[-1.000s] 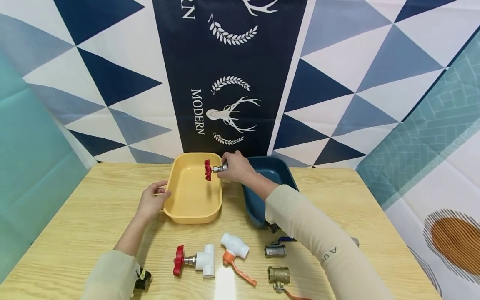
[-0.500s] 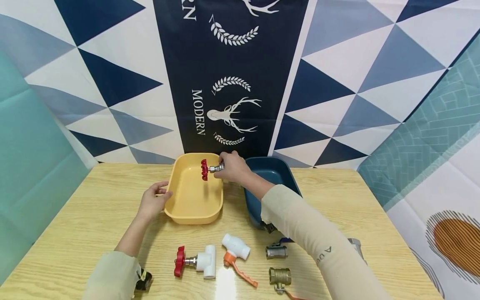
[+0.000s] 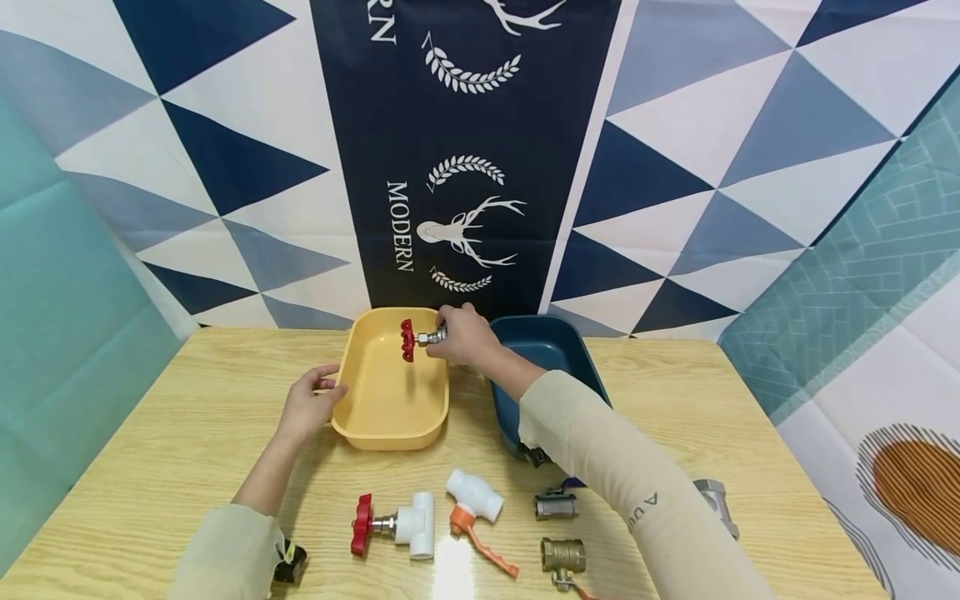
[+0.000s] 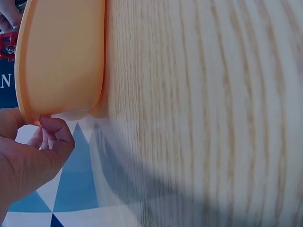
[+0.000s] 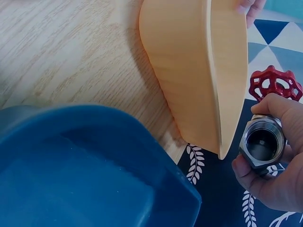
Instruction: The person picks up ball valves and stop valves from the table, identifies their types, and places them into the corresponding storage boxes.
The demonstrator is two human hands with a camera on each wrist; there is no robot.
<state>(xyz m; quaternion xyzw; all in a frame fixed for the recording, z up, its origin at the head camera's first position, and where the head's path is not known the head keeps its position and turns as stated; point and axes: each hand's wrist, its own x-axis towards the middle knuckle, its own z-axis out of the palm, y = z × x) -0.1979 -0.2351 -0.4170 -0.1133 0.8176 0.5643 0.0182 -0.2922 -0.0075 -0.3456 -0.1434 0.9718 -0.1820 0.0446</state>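
Over the far right side of the yellow tray (image 3: pixel 386 400), as the head view shows, the right hand (image 3: pixel 468 335) grips a metal valve (image 3: pixel 431 338), its red wheel (image 3: pixel 407 340) pointing left; the left hand (image 3: pixel 307 406) pinches the tray's left rim. Right of these sits a blue tray (image 3: pixel 551 350) on the bench (image 3: pixel 225 375). From the left wrist, thumb and bent fingers meet the rim, exact contact hard to tell. From the right wrist, fingers and thumb curl around the valve.
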